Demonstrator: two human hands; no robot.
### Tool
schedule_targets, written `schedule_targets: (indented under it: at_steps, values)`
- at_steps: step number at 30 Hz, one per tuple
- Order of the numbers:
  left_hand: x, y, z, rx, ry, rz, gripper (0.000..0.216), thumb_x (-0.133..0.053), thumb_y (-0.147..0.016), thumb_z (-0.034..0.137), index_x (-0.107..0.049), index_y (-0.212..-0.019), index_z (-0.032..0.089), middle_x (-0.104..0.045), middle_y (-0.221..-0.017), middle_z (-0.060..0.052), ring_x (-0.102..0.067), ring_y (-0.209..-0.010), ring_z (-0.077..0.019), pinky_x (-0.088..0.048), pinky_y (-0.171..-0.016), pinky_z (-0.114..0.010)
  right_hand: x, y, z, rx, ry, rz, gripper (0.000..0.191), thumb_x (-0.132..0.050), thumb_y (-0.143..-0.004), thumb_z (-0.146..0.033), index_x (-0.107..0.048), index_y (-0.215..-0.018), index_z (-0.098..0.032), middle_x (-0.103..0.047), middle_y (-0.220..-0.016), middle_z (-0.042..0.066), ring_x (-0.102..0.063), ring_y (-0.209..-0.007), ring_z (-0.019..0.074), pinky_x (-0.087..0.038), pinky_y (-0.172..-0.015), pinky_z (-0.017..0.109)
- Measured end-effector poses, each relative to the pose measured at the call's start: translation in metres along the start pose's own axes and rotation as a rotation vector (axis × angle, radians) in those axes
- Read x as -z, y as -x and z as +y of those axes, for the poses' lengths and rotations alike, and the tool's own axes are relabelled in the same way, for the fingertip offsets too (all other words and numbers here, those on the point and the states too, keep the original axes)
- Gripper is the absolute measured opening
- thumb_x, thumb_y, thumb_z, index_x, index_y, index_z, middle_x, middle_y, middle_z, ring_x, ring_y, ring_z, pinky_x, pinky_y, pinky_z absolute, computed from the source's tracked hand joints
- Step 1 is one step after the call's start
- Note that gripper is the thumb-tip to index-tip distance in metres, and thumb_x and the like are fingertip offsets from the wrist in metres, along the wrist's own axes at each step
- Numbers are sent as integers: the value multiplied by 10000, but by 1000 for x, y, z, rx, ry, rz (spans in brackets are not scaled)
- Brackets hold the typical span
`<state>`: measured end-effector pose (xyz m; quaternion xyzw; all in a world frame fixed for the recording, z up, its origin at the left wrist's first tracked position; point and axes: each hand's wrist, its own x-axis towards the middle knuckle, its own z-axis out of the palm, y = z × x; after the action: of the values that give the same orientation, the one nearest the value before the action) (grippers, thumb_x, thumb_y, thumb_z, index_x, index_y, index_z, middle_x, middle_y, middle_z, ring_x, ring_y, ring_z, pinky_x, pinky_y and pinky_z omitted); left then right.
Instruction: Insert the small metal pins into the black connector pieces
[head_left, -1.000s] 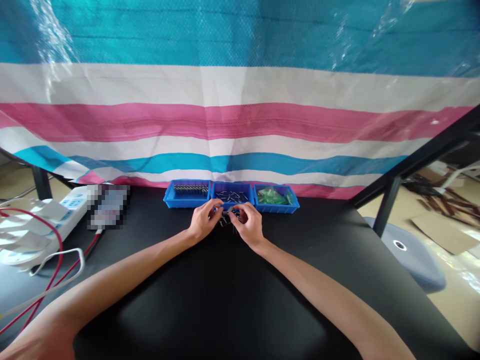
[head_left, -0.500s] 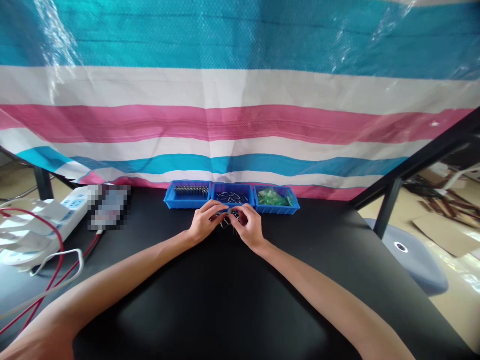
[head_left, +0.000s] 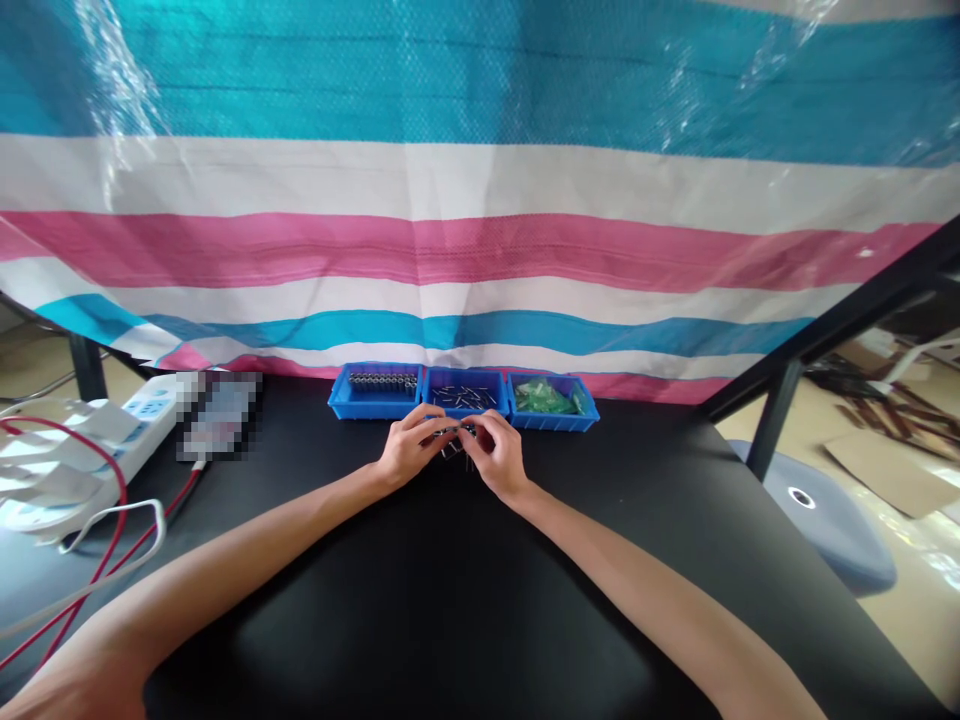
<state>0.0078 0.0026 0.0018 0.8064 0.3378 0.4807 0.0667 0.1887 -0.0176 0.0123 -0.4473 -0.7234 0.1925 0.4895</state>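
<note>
My left hand (head_left: 409, 450) and my right hand (head_left: 499, 455) meet over the black table (head_left: 450, 600), just in front of the middle blue bin (head_left: 466, 391). The fingertips of both are pinched together on a small metal part (head_left: 453, 432), too small to name. A few more small metal parts (head_left: 457, 452) lie loose on the table under the hands. The middle bin holds several small metal pins. The left blue bin (head_left: 375, 388) holds a row of dark cylindrical pieces. The right blue bin (head_left: 553, 398) holds green pieces.
A striped blue, white and pink tarp (head_left: 480, 200) hangs behind the bins. At the left lie a white power strip (head_left: 142, 410), red and white cables (head_left: 112, 520) and a blurred-out object (head_left: 217, 412). A grey round stool (head_left: 817, 510) stands right of the table, beside a black frame leg (head_left: 772, 420).
Both hands have stayed in place in front of the middle bin; the fingertips have drawn a little closer together around the small part.
</note>
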Motion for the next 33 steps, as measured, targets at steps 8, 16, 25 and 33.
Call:
schedule_targets:
  at_steps: [8, 16, 25, 33]
  values:
    - [4, -3, 9, 189, 19, -43, 171, -560, -879, 288, -620, -991, 174, -678, -866, -21, -487, -494, -44, -463, -558, -174, 0, 0, 0, -44, -33, 34, 211, -453, -940, -315, -631, -948, -203, -619, -825, 34, -581, -701, 152, -474, -683, 278]
    - [3, -2, 2, 54, 49, -13, 203, -533, -918, 283, -648, -1060, 195, -703, -937, -60, -669, -837, -143, -540, -760, -235, 1, 1, -1, -6, -29, 24, 180, -494, -916, -308, -623, -1006, -220, -608, -779, 16, -564, -643, 143, -483, -658, 274]
    - [2, 4, -2, 146, 102, -18, 204, -536, -916, 328, -602, -1038, 178, -713, -829, -24, -685, -686, -115, -535, -664, -185, -3, 2, 3, 80, -25, -86, 198, -517, -909, -348, -629, -995, -209, -561, -735, 22, -525, -613, 146, -475, -617, 281]
    - [4, -3, 7, 48, 32, 20, 231, -635, -852, 319, -634, -1034, 177, -689, -930, -49, -559, -548, -60, -507, -579, -182, 0, 1, -2, 59, -30, -85, 192, -444, -953, -305, -571, -855, -199, -575, -755, 19, -560, -692, 150, -443, -652, 258]
